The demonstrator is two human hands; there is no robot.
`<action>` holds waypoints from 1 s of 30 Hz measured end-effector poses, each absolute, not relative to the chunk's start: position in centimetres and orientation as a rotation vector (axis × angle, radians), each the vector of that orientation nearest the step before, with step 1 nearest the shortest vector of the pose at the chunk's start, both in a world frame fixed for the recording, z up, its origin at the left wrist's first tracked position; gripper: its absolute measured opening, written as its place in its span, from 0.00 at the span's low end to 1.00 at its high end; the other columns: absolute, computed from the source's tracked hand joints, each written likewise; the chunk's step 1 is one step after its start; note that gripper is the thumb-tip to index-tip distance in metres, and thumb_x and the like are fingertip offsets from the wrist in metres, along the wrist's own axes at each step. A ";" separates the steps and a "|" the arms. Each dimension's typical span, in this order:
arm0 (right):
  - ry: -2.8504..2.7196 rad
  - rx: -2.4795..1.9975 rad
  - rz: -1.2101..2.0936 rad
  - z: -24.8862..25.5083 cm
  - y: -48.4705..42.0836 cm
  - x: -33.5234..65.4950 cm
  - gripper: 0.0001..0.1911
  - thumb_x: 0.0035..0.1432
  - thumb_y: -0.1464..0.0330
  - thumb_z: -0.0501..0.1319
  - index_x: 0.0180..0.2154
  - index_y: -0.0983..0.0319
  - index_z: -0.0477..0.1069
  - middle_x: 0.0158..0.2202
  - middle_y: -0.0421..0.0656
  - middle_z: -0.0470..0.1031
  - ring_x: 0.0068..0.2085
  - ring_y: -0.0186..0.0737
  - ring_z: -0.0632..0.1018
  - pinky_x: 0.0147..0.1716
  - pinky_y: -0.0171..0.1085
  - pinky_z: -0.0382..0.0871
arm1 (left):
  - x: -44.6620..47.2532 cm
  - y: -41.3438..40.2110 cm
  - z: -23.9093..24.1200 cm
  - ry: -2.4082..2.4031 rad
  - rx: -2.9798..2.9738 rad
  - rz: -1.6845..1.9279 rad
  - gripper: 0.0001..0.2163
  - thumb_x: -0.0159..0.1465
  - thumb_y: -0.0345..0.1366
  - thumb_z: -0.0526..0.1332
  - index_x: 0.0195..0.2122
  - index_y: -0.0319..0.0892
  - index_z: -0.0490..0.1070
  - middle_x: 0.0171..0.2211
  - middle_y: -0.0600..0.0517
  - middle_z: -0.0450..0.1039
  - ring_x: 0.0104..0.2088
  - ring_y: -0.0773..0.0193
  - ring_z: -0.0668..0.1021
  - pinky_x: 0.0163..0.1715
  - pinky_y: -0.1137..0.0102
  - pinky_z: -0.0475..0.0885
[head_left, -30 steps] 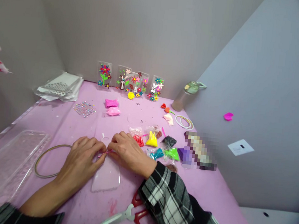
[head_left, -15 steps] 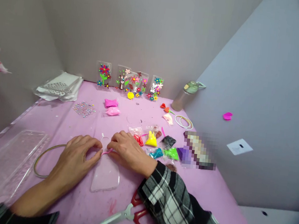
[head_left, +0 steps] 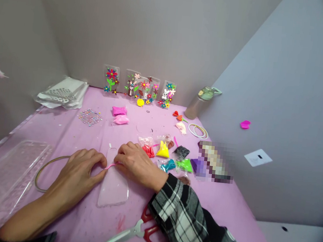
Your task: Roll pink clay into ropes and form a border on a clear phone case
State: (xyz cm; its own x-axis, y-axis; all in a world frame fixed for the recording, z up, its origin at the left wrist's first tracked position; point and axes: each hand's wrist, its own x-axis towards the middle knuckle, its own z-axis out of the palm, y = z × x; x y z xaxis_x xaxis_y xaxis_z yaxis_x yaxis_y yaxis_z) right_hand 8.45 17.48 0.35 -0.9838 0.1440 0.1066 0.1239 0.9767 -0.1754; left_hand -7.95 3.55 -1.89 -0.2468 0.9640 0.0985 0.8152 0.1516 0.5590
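1. Against the frame a second earlier, the left hand (head_left: 79, 170) had moved left, away from the right hand (head_left: 138, 166), and the gap between their fingertips was wider.
2. More of the pink strand (head_left: 111, 166) showed in that gap; earlier only a short bit was seen there. The right hand had kept nearly the same place.
3. The strand looked thin, smooth and slightly wavy, rising a little toward the right.
4. The case (head_left: 113, 195) was clear and flat, with rounded lower corners; the bench (head_left: 82, 213) showed pink through it.
5. The strand ran from hand to hand across the upper part of the case. Whether it touched the case could not be told.
6. The left hand was narrow at the tips, thumb and forefinger pinching the strand's left end.
7. The right hand was closed over the other end, its fingers curled above the case's right side.
8. A hoop (head_left: 38, 175) lay partly behind the left hand; the red bag (head_left: 148, 151) lay just beyond the right, and scissors (head_left: 126, 236) lay below the case.
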 end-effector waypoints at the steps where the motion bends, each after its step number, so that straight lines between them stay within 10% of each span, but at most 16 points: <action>1: -3.006 -0.207 0.245 0.2 17.4 8.3 0.08 0.70 0.70 0.59 0.41 0.63 0.77 0.45 0.46 0.75 0.47 0.42 0.70 0.44 0.40 0.62 | -8.0 3.6 -1.9 2.150 1.723 0.751 0.09 0.63 0.45 0.58 0.33 0.47 0.74 0.34 0.52 0.73 0.39 0.53 0.73 0.46 0.57 0.63; 30: -2.920 -0.259 0.215 -0.4 19.1 8.8 0.08 0.70 0.72 0.60 0.44 0.61 0.77 0.45 0.45 0.76 0.45 0.43 0.70 0.44 0.40 0.63 | -6.1 6.1 -3.1 2.211 1.983 0.804 0.07 0.67 0.38 0.58 0.33 0.45 0.73 0.35 0.49 0.72 0.39 0.52 0.71 0.46 0.55 0.64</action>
